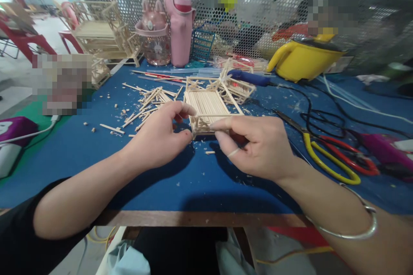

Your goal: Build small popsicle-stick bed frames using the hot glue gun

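Observation:
A small model made of wooden sticks, with a slatted floor and low lattice ends, sits on the blue tabletop in front of me. At its near left corner, my left hand has its fingers and thumb curled around the frame. My right hand pinches thumb and forefinger together at the near lattice end. Whatever lies between those fingertips is too small and hidden to make out. Pale covers wrap some right fingertips. Left of the model lies a loose pile of cut sticks.
A blue-handled glue gun rests against another stick piece behind the model. To the right lie scissors with yellow and red handles, black cable and a yellow pot. Pink bottle and larger stick models stand at the back.

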Demonstrator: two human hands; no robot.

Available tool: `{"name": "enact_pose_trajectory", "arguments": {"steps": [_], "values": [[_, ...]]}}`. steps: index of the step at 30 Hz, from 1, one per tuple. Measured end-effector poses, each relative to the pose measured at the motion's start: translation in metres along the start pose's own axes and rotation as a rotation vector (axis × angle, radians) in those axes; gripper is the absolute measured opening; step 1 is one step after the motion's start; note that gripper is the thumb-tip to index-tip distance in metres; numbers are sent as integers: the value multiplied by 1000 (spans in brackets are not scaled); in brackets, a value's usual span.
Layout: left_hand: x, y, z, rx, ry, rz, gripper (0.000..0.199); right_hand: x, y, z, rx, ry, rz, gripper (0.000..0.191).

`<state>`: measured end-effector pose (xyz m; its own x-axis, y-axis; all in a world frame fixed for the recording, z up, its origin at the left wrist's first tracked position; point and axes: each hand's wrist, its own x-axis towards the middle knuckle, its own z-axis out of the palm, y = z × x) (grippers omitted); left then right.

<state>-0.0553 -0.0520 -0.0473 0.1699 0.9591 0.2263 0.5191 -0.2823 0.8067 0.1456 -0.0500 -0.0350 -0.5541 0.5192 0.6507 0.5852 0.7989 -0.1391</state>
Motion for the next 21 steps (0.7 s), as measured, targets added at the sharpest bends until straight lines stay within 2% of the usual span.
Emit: {"name": "enact_pose_trajectory", "arguments": {"steps": [3,11,21], "values": [[0,0,-1,52,-25,12,29,0,1,0,-5,-11,15,18],[0,3,0,-63,-39,48,28,1,0,1,-6,-37,-1,20],[1,-1,2,-152,-40,13,27,0,1,2,-67,-27,-1,20]]}}
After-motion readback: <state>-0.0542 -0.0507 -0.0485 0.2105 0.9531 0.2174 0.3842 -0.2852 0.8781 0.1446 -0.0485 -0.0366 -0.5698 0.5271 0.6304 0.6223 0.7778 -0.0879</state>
